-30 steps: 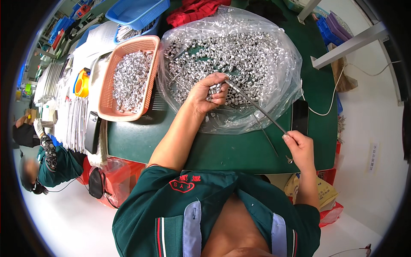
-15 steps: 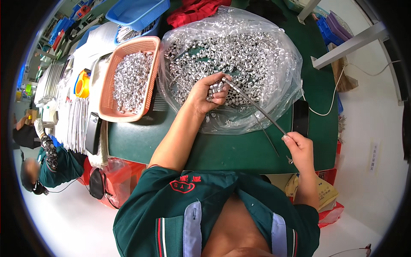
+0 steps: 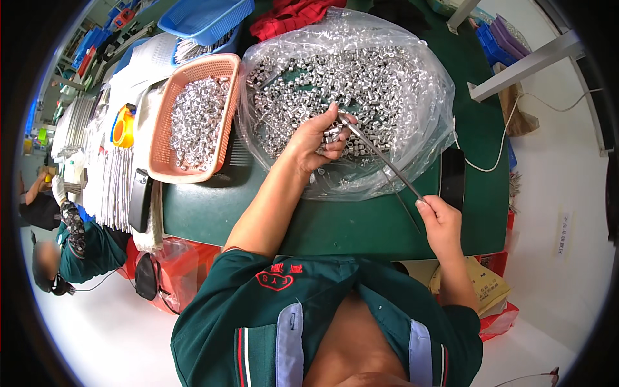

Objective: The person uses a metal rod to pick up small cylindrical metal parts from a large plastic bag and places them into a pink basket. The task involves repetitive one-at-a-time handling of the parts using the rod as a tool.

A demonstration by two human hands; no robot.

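Note:
My left hand is curled around several small silver metal sleeves, its thumb pointing up. It is held over a clear plastic bag spread open on the table, with a large heap of the same sleeves on it. In a closed grip, my right hand has the lower end of a thin metal rod. The rod slants up and left, its far end at my left fingertips. A second thin rod lies partly beyond the bag's near edge, close to my right hand.
An orange basket of small metal pieces stands left of the bag, with blue baskets behind it. A black phone lies on the green table at the right. Two co-workers are at far left; a grey metal leg stands at right.
My right hand has shifted slightly left and up, sliding the rod with it. My left thumb has lifted from the rod's far end.

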